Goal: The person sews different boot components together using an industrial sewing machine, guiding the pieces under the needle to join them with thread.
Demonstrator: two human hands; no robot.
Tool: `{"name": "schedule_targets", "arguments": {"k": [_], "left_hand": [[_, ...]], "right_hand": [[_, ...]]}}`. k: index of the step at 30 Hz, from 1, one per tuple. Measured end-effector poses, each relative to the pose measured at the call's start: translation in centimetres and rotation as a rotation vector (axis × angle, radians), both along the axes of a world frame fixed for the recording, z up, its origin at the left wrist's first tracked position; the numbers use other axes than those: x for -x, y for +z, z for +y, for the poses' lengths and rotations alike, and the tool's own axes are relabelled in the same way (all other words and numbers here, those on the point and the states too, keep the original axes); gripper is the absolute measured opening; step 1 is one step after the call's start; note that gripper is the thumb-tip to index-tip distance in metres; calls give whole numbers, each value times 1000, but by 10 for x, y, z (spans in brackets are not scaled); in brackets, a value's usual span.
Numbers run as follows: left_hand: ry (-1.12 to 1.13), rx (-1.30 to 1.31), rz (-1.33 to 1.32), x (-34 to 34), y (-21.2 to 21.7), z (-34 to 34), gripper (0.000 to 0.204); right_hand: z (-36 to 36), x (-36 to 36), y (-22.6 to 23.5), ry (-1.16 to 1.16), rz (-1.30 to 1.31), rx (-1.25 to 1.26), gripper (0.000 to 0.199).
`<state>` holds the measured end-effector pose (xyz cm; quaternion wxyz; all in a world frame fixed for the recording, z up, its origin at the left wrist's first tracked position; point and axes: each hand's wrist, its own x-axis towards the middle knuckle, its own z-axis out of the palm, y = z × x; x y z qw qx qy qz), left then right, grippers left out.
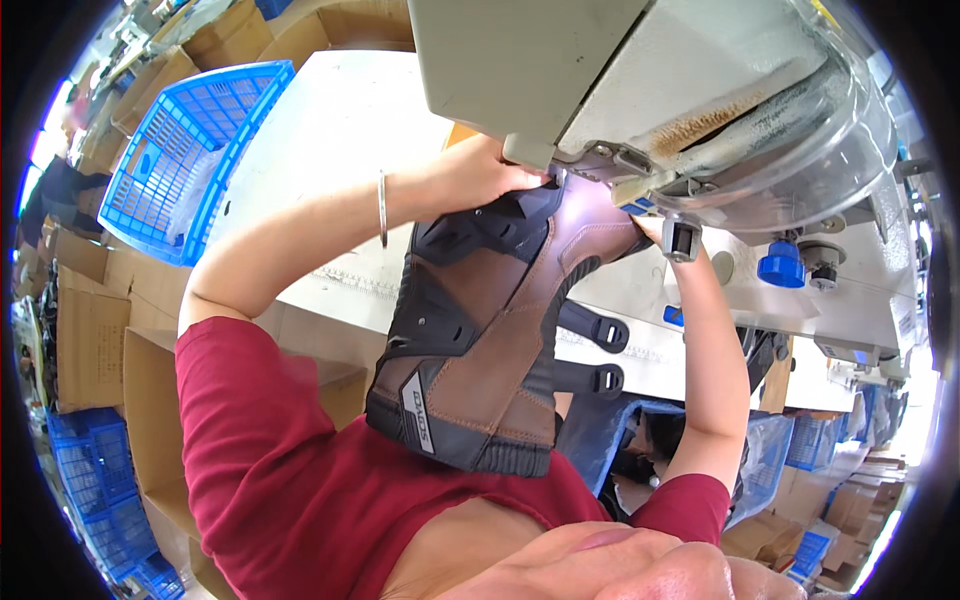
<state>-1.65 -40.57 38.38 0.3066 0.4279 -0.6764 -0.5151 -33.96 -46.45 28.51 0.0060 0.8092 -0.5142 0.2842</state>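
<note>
A brown and black boot upper [490, 350] with orange stitching and black buckle straps [595, 328] hangs from the machine toward my chest. Its far end lies beneath the head of a large grey sewing machine [530, 80], lit by a bright spot. My left hand [480, 178] is closed on the upper's far left edge, thumb on top, close to the needle area. On the other side my right hand [655, 230] pinches the far right edge. A metal machine part [682, 240] covers much of that hand.
A blue plastic basket [190, 160] stands at the left of the white table [350, 110]. Blue knobs [780, 265] and a clear plastic cover [810, 150] are on the machine's right. Below right is a blue lined bin [610, 425]. Cardboard boxes [92, 345] stack up at left.
</note>
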Motion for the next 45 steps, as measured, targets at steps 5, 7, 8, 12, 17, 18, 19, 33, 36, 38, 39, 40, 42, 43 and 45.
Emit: {"name": "schedule_targets", "arguments": {"k": [5, 7, 8, 12, 17, 18, 19, 33, 36, 38, 39, 40, 42, 43, 45], "left_hand": [[-152, -251, -116, -33, 18, -10, 43], [-323, -426, 22, -31, 0, -34, 42], [-362, -422, 32, -24, -8, -51, 42], [-510, -644, 105, -27, -40, -60, 40], [-471, -765, 159, -31, -29, -41, 54], [-468, -759, 167, -31, -26, -36, 54], [-434, -738, 187, -31, -24, -30, 53], [-346, -477, -151, -25, 13, -33, 65], [-352, -446, -100, -27, 19, -26, 68], [-338, -394, -103, -24, 18, -21, 60], [-315, -342, -99, -24, 18, -19, 52], [-364, -364, -43, -26, 8, -26, 51], [-318, -380, -50, -26, 4, -26, 52], [-271, -395, -51, -27, 3, -25, 52], [-284, -312, -54, -27, 14, -18, 52]], "right_hand": [[111, -77, 108, -188, -91, -61, 38], [181, -67, 135, 122, -140, -195, 64], [215, -62, 148, 286, -139, -364, 74], [269, -96, 129, 408, -144, -546, 104], [274, -121, 81, 181, -350, -139, 64], [270, -119, 79, 179, -350, -85, 60], [267, -117, 78, 180, -352, -30, 56], [275, -135, 58, 146, -291, -39, 64], [276, -136, 63, 165, -328, -131, 67], [277, -136, 63, 157, -356, -158, 68], [279, -137, 63, 160, -379, -187, 70], [280, -136, 67, 158, -386, -187, 70], [282, -132, 84, 130, -354, -263, 69], [281, -133, 95, 117, -305, -225, 69], [277, -134, 99, 125, -207, -157, 71]]}}
